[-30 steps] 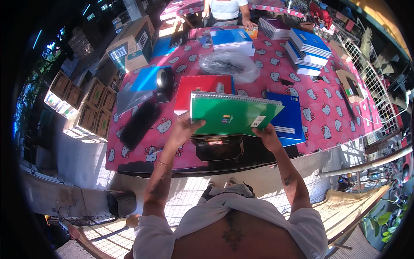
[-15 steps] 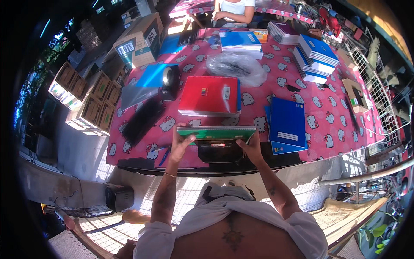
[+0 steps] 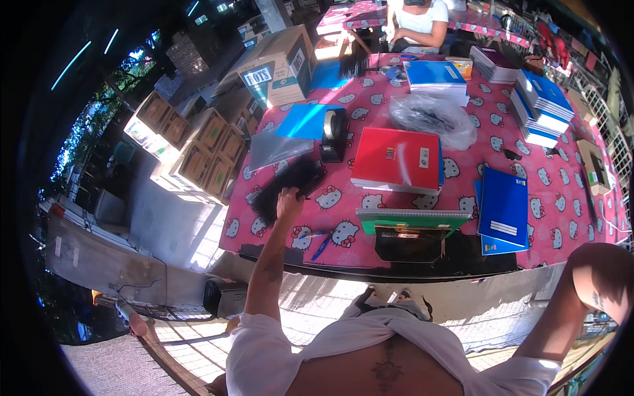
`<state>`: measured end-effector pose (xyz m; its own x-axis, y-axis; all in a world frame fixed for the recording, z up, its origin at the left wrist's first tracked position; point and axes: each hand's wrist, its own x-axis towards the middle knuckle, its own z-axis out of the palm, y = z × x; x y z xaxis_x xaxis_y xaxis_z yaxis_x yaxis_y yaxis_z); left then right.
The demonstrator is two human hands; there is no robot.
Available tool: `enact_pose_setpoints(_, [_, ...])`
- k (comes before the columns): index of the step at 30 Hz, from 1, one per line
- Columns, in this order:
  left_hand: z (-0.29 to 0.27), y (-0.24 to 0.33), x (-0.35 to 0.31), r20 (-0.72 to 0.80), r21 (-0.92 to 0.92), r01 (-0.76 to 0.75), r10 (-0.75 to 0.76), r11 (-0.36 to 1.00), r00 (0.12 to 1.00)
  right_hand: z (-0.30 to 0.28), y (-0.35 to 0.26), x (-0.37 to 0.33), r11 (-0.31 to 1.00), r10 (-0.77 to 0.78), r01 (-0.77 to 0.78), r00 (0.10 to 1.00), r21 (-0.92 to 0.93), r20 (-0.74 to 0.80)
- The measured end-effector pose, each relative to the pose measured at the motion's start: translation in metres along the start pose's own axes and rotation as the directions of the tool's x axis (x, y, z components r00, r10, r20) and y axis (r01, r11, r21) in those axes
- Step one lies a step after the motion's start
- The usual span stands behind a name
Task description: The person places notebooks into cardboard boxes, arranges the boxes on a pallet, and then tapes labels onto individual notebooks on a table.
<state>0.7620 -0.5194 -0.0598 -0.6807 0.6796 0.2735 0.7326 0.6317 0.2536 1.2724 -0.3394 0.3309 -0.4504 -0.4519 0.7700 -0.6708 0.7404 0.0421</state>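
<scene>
My left hand (image 3: 289, 204) reaches to the near end of a bundle of thin black strands (image 3: 290, 183) on the left of the table. Its fingers are curled onto that end; how many strands they pinch is too small to tell. My right forearm (image 3: 599, 280) is raised and bent at the far right, its hand out of view. In front of me a green notebook (image 3: 415, 215) stands on its edge, its spine up, against a black box-like stand (image 3: 409, 245). Behind it lies a stack of red notebooks (image 3: 396, 158).
Blue notebooks (image 3: 504, 208) lie right of the stand, and taller blue stacks (image 3: 543, 105) stand farther back. A tape dispenser (image 3: 333, 135), a blue sheet (image 3: 304, 122), a clear plastic bag (image 3: 436, 119) and blue pens (image 3: 321, 246) share the table. Cartons (image 3: 277, 72) stand left. Another person (image 3: 422, 30) sits beyond.
Both hands have let go of the green notebook, which now stands by itself. My left hand has moved left onto the black strands; my right arm has lifted away rightward. The view has shifted left.
</scene>
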Motion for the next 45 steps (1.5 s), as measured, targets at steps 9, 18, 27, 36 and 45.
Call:
enact_pose_setpoints(9, [0.021,-0.019,0.000,-0.024,0.298,-0.144,0.158,0.944,0.987,0.089,0.018,0.019,0.976,0.214,-0.203,0.956,-0.076,0.200])
enact_pose_setpoints(18, [0.000,-0.002,0.014,-0.221,0.302,-0.251,0.323,0.920,0.920,0.140,0.028,0.027,0.917,0.374,-0.302,0.880,-0.260,0.294])
enact_pose_setpoints(27, [-0.077,0.064,-0.033,-0.250,-0.099,-0.257,0.226,0.961,0.941,0.244,0.076,-0.045,0.695,0.677,-0.465,0.680,-0.549,0.281])
enact_pose_setpoints(36, [-0.106,0.142,-0.091,-0.162,-0.671,-0.325,0.296,0.666,0.941,0.287,0.087,-0.077,0.577,0.774,-0.729,0.632,-0.368,-0.039])
enact_pose_setpoints(45, [-0.092,0.166,-0.090,-0.272,-0.697,-0.375,0.260,0.610,0.927,0.296,0.098,-0.096,0.542,0.816,-0.806,0.572,-0.238,-0.080])
